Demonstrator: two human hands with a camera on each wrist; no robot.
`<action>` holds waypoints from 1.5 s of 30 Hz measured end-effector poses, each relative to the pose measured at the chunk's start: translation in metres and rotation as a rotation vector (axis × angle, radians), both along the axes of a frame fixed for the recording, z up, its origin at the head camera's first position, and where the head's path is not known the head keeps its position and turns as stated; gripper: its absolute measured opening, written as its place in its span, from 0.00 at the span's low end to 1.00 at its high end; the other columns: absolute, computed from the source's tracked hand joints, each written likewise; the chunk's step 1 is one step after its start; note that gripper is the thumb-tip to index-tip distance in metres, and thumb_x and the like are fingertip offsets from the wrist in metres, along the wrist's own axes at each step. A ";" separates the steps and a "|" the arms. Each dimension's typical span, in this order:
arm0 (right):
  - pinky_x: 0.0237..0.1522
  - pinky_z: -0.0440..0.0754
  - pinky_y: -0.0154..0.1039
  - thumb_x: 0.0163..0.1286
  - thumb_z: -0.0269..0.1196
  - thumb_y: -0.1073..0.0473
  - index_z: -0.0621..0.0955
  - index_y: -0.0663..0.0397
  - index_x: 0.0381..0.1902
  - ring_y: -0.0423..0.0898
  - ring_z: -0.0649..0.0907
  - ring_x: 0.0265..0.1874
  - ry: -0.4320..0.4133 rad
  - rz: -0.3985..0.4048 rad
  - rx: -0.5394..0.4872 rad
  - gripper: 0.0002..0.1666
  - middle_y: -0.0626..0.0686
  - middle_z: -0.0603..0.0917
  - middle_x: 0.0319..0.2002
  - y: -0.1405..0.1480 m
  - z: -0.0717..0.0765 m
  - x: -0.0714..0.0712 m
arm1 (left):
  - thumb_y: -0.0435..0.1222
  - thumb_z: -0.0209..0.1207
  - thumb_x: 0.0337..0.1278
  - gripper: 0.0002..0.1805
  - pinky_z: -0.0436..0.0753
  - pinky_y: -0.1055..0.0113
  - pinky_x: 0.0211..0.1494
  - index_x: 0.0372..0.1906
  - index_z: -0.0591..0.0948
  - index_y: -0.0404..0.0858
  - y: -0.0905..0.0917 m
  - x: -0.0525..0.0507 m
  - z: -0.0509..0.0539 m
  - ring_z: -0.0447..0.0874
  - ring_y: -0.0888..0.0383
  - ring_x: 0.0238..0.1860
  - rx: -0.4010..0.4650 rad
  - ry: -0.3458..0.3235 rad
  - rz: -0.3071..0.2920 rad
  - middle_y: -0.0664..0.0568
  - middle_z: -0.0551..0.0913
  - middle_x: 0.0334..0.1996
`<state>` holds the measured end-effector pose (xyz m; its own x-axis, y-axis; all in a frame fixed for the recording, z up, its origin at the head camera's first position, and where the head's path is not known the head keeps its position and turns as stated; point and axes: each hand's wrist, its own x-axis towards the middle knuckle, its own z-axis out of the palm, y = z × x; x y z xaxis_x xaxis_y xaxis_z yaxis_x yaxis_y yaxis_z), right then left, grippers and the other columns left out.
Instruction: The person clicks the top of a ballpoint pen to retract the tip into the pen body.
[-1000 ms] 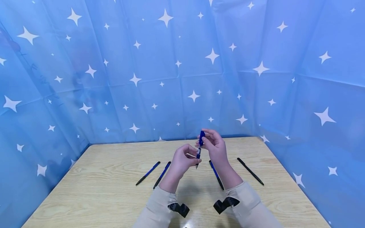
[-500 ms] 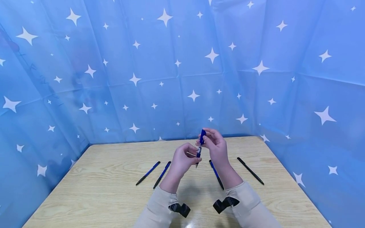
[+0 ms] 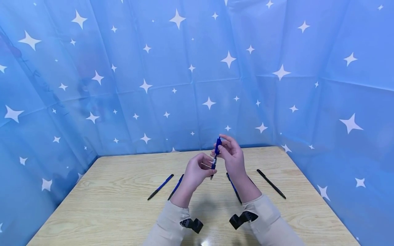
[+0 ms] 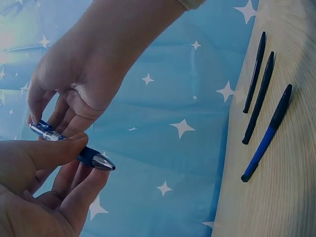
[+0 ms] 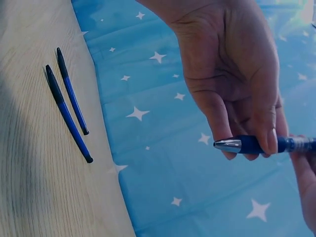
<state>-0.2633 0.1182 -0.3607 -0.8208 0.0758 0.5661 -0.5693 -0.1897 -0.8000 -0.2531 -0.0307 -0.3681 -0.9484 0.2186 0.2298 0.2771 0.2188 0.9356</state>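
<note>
A blue click pen point(image 3: 218, 147) with a silver tip is held nearly upright above the table, tip down. My left hand point(image 3: 197, 171) pinches its lower part between thumb and fingers, just behind the tip. Higher up, my right hand point(image 3: 234, 158) holds the pen's blue clip end, its thumb on the near side. The right index finger reaches the push button at the top; whether it presses cannot be told. In the left wrist view the pen point(image 4: 89, 157) crosses between both hands. The right wrist view shows its silver cone point(image 5: 228, 145) sticking out past the left fingers.
Blue-and-black pens point(image 3: 160, 187) lie on the wooden table point(image 3: 117, 191), two left of the hands, one point(image 3: 234, 188) beside the right forearm. A black pen point(image 3: 271, 184) lies farther right; another dark one is mostly behind the right wrist. A starry blue curtain point(image 3: 172, 68) surrounds the table.
The right index finger has moved up to the pen's top end, and the push button now shows there. Both hands have shifted slightly with the pen, keeping their hold.
</note>
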 end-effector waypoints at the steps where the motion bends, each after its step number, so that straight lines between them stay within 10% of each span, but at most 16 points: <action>1: 0.43 0.84 0.47 0.75 0.54 0.67 0.73 0.57 0.63 0.51 0.85 0.35 -0.002 0.000 0.004 0.20 0.66 0.79 0.44 0.000 0.000 0.000 | 0.26 0.70 0.49 0.14 0.85 0.61 0.37 0.40 0.81 0.39 -0.001 0.000 0.000 0.84 0.55 0.35 -0.007 -0.001 -0.001 0.51 0.82 0.33; 23: 0.58 0.73 0.45 0.76 0.56 0.59 0.68 0.55 0.69 0.57 0.74 0.56 -0.091 0.011 0.288 0.26 0.62 0.74 0.59 0.023 0.000 -0.002 | 0.21 0.68 0.49 0.29 0.85 0.61 0.37 0.57 0.76 0.42 -0.038 -0.019 0.004 0.83 0.53 0.37 0.026 -0.054 0.073 0.46 0.81 0.38; 45: 0.53 0.75 0.52 0.68 0.65 0.55 0.74 0.51 0.64 0.51 0.78 0.49 -0.109 -0.022 0.830 0.27 0.49 0.79 0.49 0.054 -0.031 0.000 | 0.21 0.65 0.53 0.30 0.85 0.58 0.34 0.61 0.75 0.43 -0.124 -0.037 -0.019 0.83 0.52 0.35 -0.261 -0.025 0.152 0.45 0.80 0.40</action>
